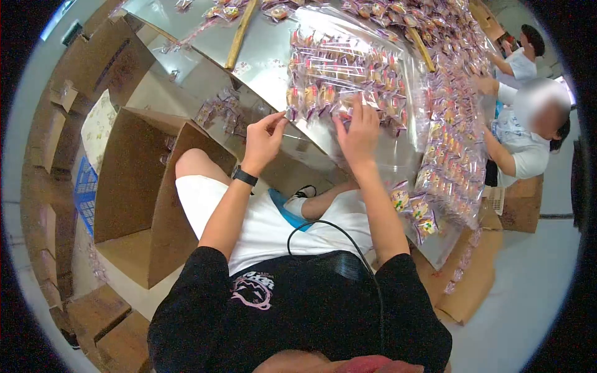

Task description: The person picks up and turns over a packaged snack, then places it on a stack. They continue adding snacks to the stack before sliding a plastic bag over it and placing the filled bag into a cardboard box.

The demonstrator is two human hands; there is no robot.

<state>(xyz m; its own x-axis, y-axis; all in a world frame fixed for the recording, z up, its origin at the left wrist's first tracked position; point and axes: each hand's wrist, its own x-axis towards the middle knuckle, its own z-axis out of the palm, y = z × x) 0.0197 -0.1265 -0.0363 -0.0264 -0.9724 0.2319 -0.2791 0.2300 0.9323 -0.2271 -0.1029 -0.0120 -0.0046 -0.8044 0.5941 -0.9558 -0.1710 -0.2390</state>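
A clear plastic bag [348, 42] lies on the metal tabletop in front of me, filled with rows of small wrapped pastries [328, 94]. At its near left corner my left hand [263, 144] has thumb and index finger pinched together on the bag's edge. My right hand [359, 133] rests over the nearest row of packets, its thumb and fingers stretched out and apart. A few loose packets [424, 217] with green and yellow print lie at the table's edge, right of my right forearm.
Many more wrapped pastries [453, 124] cover the table to the right and back. Two wooden strips [241, 34] lie across it. An open cardboard box [127, 174] stands at my left beside a blue crate [86, 193]. Two people [519, 133] sit across on the right.
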